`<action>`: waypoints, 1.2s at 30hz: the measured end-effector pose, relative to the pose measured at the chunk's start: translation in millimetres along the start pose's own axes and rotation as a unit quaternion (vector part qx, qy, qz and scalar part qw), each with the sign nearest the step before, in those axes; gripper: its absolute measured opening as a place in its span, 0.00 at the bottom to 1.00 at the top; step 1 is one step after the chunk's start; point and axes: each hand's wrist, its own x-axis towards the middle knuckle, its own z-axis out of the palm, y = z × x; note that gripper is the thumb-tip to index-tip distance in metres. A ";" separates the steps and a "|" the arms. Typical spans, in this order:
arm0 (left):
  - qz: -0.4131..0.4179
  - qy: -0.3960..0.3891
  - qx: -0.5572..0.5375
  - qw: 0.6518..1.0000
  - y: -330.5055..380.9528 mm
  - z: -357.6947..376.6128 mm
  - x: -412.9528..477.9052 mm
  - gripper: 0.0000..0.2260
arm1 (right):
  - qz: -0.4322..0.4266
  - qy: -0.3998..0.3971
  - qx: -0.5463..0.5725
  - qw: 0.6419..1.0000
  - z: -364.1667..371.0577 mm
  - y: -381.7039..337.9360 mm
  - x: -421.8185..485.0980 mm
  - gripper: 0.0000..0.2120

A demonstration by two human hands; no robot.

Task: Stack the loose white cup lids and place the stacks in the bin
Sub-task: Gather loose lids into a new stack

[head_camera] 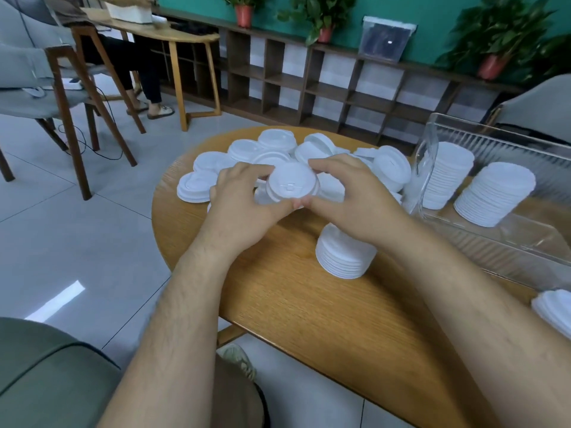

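Note:
Both hands hold a short stack of white cup lids (292, 184) above the wooden table (309, 307). My left hand (244, 202) grips its left edge with thumb below and fingers on top. My right hand (349, 196) pinches its right edge the same way. Behind them lies a pile of loose white lids (262, 152). A finished stack of lids (344, 256) stands on the table under my right wrist. The clear ribbed bin (506, 245) at the right holds two tall lid stacks (448, 177) (494, 197).
More white lids (553, 310) lie at the table's right edge. A wooden chair (77, 97) and a seated person's legs (136, 69) are at the far left. A low shelf unit (340, 88) with potted plants runs along the green wall. My knee and shoe show below the table.

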 end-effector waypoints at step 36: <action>0.080 -0.215 0.021 0.973 25.5 35.1 -24.7 0.19 | 0.050 -0.013 0.148 0.988 -15.4 65.1 -91.4 0.23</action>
